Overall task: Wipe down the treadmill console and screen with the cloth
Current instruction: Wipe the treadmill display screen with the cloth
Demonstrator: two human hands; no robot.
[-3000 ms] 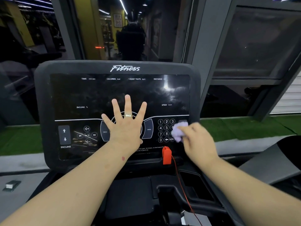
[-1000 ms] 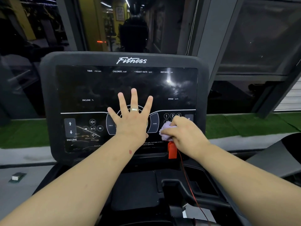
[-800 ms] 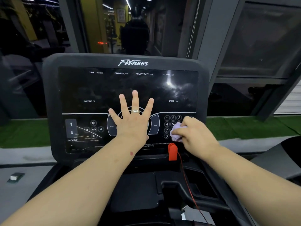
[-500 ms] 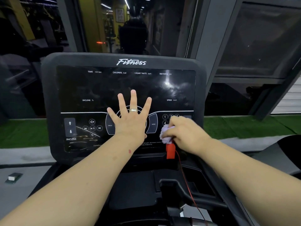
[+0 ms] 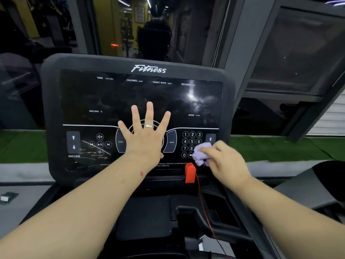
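While the left hand [image 5: 144, 139] lies flat with fingers spread wide on the treadmill console [image 5: 138, 116], the right hand [image 5: 224, 160] pinches a crumpled lilac cloth [image 5: 201, 154] against the number keypad [image 5: 192, 142], just above the red safety key [image 5: 190, 172].

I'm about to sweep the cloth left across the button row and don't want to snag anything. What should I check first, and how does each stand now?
1. Cloth held firmly: ok, bunched in the right hand.
2. Cloth touching the console: ok, it sits at the keypad's lower right.
3. Path leftward free: not ok, the left hand lies flat over the centre dial.
4. Red safety key clear of the cloth: not ok, it sits right below the cloth.
5. Red cord clear of the right arm: cannot tell.
6. Screen off: ok, it looks dark.
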